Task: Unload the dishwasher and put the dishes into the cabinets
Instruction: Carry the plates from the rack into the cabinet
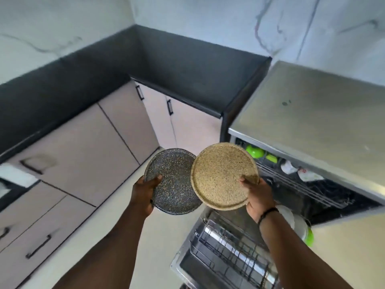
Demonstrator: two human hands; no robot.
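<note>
Two hands' grips: left hand (143,195) pinches dark plate (173,182), right hand (259,200) tan plate (224,176).

Home kitchen, black L-shaped countertop (187,80) in the corner, beige base cabinets (83,147) with black handles, marble-look wall tiles (208,21), open steel dishwasher (312,113) with wire racks (229,251) holding dishes
</note>
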